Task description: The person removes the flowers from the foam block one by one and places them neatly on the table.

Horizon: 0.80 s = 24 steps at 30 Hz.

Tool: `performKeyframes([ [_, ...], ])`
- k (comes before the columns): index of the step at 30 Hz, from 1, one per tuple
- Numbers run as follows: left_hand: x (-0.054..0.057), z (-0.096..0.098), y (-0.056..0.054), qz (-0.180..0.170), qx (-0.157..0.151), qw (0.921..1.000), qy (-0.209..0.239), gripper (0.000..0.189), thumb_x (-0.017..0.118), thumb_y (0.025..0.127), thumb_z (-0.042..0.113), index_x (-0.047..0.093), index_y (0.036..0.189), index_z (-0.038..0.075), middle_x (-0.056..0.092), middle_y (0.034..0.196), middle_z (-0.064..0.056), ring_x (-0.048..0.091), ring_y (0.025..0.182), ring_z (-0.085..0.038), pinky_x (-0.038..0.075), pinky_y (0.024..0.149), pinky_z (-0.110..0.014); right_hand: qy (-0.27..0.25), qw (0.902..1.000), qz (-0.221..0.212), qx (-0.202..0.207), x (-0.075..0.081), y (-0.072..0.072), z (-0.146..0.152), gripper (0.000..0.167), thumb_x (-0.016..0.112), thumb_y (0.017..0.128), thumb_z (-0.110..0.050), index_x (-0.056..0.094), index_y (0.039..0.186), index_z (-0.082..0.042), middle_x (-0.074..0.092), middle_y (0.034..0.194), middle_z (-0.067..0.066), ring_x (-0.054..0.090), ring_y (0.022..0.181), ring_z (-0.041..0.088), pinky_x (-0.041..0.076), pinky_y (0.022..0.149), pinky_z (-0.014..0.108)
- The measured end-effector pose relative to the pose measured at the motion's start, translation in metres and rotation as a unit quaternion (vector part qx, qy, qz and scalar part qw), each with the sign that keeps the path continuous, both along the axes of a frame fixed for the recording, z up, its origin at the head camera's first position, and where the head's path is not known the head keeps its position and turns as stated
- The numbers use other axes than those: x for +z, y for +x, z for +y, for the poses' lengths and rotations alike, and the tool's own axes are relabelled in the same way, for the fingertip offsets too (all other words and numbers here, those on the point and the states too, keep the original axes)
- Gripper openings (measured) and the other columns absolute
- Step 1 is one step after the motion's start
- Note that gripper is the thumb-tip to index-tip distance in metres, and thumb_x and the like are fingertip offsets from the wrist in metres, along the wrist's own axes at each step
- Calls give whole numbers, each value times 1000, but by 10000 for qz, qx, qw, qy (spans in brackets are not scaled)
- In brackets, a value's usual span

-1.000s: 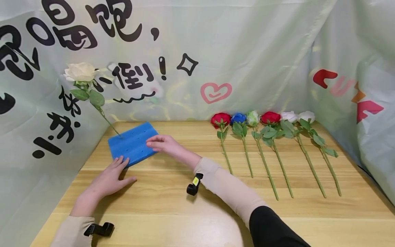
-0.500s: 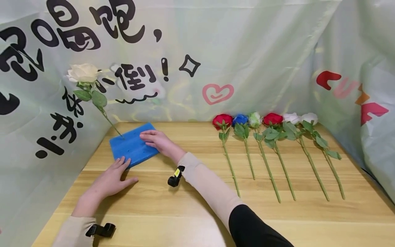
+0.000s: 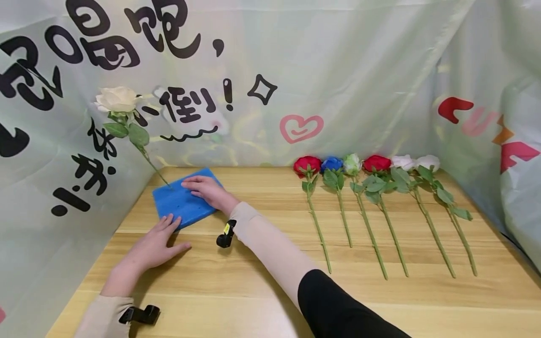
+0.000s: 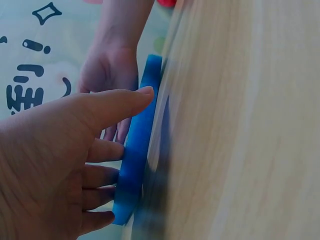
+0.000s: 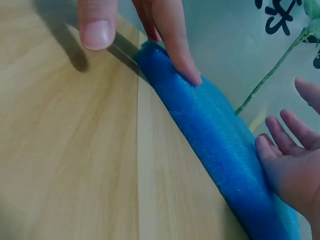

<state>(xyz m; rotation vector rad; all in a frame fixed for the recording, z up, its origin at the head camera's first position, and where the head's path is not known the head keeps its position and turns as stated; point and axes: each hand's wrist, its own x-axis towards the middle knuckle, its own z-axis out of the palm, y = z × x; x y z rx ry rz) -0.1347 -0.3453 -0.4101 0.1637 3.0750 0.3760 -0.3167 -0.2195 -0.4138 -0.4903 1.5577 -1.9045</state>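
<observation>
A blue foam board (image 3: 182,203) with small holes lies flat at the table's back left. One white rose (image 3: 117,99) stands with its stem in the board, leaning left. My left hand (image 3: 148,246) touches the board's near edge with its fingertips, thumb spread aside. Over the board's right part lies my right hand (image 3: 209,191), fingers fairly straight. In the right wrist view a fingertip (image 5: 189,72) rests on the blue foam while the thumb (image 5: 97,32) stays off it. Neither hand holds a flower.
On the right of the wooden table (image 3: 253,286) several roses lie in a row, stems toward me: a red rose (image 3: 307,165), a blue rose (image 3: 331,164), a green-white rose (image 3: 352,164), another red rose (image 3: 377,164) and pale ones. A printed curtain (image 3: 359,70) hangs behind.
My right hand has moved left from the board's right edge further onto its top. The left hand stays at the near edge. The whole view has shifted slightly.
</observation>
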Motion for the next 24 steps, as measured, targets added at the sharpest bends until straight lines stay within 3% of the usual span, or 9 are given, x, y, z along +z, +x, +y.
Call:
performKeyframes([
  [8,4,-4,2,-47,60,10000,-1,92,60,88,60,36,147,-6,25,154,-35,24,142,-53,27,112,-65,208,9992,350,-60,-1,-6,-24,41,67,93,-22,61,130,-5,63,131,5,60,120,12,45,109,32],
  [14,2,-3,1,-26,59,10000,3,92,59,88,61,36,147,-5,25,154,-34,23,143,-52,27,113,-64,313,9973,650,-137,-2,-13,-36,38,65,94,-19,62,129,-4,63,132,9,61,120,16,47,107,34],
  [24,1,-2,0,-38,75,9999,62,91,60,88,61,37,147,-4,25,155,-33,23,143,-51,27,113,-64,805,9844,1551,-192,-2,-15,-50,37,65,95,-21,64,129,-6,66,129,9,64,113,17,51,92,23],
])
